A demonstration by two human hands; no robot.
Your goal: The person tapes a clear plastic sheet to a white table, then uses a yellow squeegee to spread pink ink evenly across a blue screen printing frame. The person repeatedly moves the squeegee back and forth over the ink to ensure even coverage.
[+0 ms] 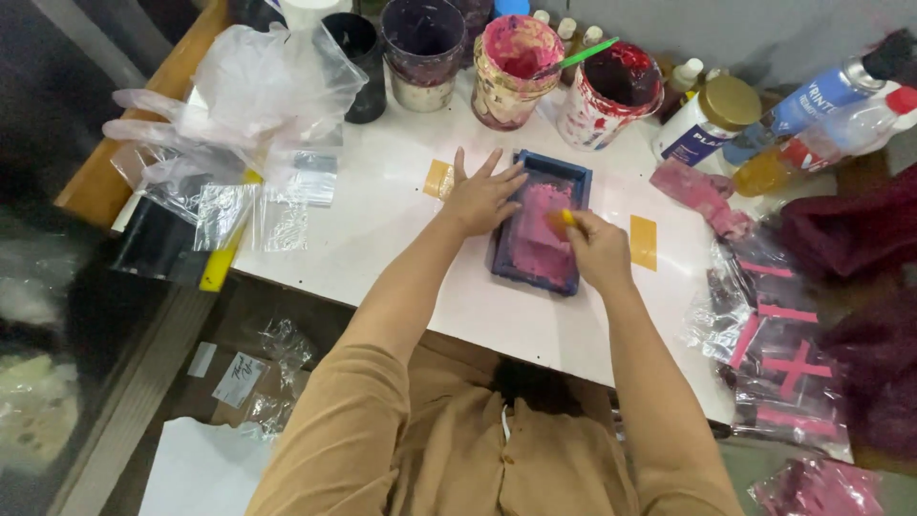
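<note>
Tan sleeves lead to both hands — left hand [480,199] flat, fingers spread, steadying the frame [541,222]; right hand [596,250] pinching a yellow tool [560,220] over soft pink paste — likely light, rigid, best held by its rim.

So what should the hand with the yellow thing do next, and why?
Probably sweep the yellow tool on across the pink paint. The right hand holds it over the blue-framed tray, whose pink layer looks patchy, and the left hand is pressing on the frame's edge.
</note>
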